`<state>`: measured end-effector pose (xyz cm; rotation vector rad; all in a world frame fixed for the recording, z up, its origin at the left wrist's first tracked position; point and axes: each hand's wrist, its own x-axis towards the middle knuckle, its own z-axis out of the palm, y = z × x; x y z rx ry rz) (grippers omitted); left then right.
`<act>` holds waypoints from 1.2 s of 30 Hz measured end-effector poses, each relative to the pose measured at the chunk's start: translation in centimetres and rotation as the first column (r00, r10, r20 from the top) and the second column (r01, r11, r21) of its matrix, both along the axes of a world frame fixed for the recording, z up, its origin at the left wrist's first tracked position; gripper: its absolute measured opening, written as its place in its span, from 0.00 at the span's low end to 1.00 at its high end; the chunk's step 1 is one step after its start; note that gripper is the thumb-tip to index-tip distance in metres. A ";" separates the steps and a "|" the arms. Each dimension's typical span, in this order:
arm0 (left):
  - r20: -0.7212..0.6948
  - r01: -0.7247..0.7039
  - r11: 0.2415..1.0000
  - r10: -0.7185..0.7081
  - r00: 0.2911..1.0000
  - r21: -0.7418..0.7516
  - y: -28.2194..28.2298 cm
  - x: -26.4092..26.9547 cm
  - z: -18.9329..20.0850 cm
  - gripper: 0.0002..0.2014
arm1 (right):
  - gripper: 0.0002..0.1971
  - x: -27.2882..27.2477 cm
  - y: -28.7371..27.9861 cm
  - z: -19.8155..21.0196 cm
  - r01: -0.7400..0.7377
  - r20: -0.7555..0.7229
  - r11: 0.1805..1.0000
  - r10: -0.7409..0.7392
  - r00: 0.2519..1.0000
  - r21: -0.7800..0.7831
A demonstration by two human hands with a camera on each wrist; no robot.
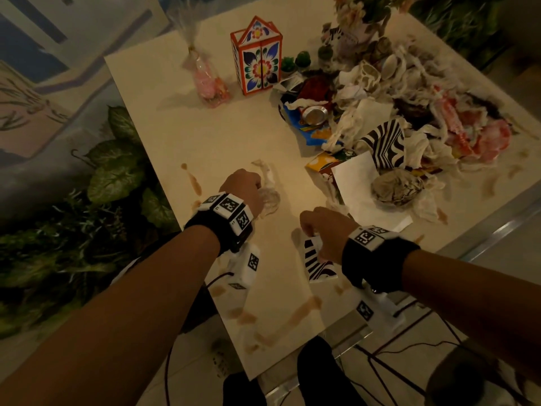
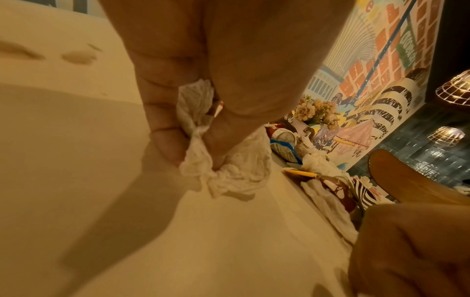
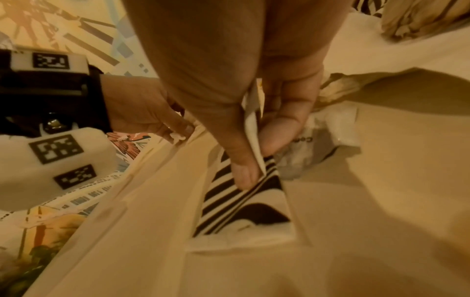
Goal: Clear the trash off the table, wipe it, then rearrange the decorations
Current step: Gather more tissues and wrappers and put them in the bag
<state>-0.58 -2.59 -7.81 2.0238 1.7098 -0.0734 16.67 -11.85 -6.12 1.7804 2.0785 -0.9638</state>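
Observation:
My left hand (image 1: 244,187) grips a crumpled white tissue (image 2: 229,160) just above the cream table (image 1: 222,136); the tissue trails from the fist (image 1: 270,189). My right hand (image 1: 320,232) pinches a black-and-white striped paper (image 3: 239,205) between thumb and fingers near the table's front edge (image 1: 317,263). A heap of trash (image 1: 380,127) covers the table's right side: tissues, a crushed can (image 1: 314,114), wrappers, white paper. Decorations stand at the back: a painted house-shaped box (image 1: 257,58), a pink wrapped bundle (image 1: 206,79), small cacti (image 1: 295,63), a flower vase (image 1: 360,22).
Brown smears (image 1: 193,181) mark the table near the left edge and along the front corner (image 1: 281,326). Green foliage (image 1: 111,177) lies to the left below the table. Cables (image 1: 409,347) run over the tiled floor at the front right.

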 end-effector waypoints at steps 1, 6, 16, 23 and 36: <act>0.005 0.000 1.000 0.000 1.000 0.000 0.0 0.0 0.0 0.05 | 0.25 -0.1 0.0 0.0 0.004 0.000 1.000 -0.004 1.000 -0.012; 0.057 -0.023 1.000 0.022 0.998 0.007 -0.4 -0.2 0.4 0.02 | 0.23 -0.2 0.9 0.5 0.089 -0.063 0.994 -0.094 0.994 -0.069; 0.556 -0.319 0.948 0.254 0.791 0.020 -0.5 -3.8 5.8 0.04 | 0.14 0.2 6.8 6.7 0.368 -0.220 0.907 -0.324 0.920 0.204; 0.658 -0.574 0.818 0.448 0.605 -0.029 -1.8 -16.8 7.0 0.08 | 0.13 -6.5 10.7 8.8 0.338 -0.343 0.870 -0.214 0.915 0.358; 0.139 -0.817 0.564 0.824 0.549 -0.119 -12.4 -34.5 -4.2 0.08 | 0.09 -30.9 7.0 0.6 -0.092 -0.323 0.996 0.083 0.943 -0.013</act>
